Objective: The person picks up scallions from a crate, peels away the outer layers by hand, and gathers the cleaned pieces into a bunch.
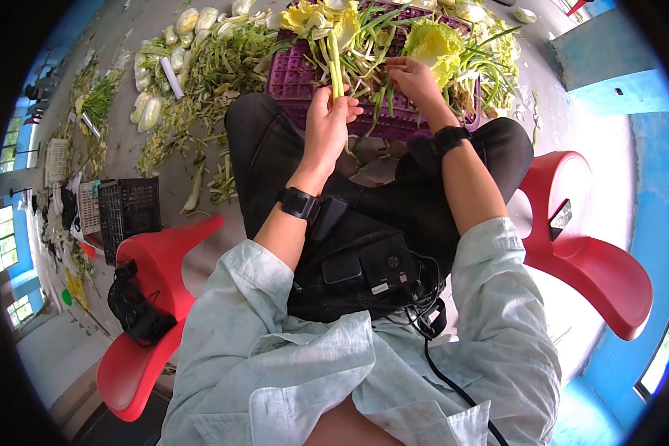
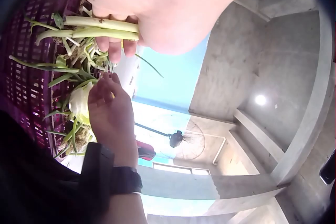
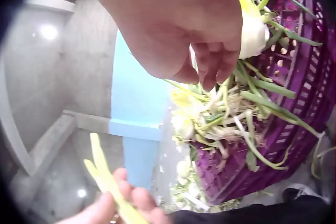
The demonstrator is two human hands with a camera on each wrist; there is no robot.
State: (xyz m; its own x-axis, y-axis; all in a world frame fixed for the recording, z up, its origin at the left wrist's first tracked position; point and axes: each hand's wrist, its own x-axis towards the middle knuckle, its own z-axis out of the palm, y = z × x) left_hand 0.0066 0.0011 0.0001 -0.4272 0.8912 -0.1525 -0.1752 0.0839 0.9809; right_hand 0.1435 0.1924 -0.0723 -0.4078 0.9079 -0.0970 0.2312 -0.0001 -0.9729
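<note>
**Two Stalks in the Left Hand, the Right Hand Among Scallions**

The left hand (image 1: 328, 125) holds two pale green stalks (image 1: 335, 70) between thumb and fingers, at the near edge of one purple crate (image 1: 301, 111). The right hand (image 1: 418, 80) has its fingertips drawn together among the scallions (image 1: 364, 63); whether they pinch anything is hidden. The scallions, roots attached, are too tangled to count. Two patches of yellow-green leaves (image 1: 435, 48) flank them on the crate, whose far side is cut off in the head view; whether they lie in or on it cannot be told.

Loose greens (image 1: 227, 70) and wrapped cabbages (image 1: 150, 113) cover the floor on the left. Beyond stand one black crate (image 1: 130, 212) and two pale baskets (image 1: 56, 162), their contents unclear. Two red chairs (image 1: 565, 193) flank the person; one carries a phone-like object (image 1: 561, 218), the other a dark bundle (image 1: 137, 305).
</note>
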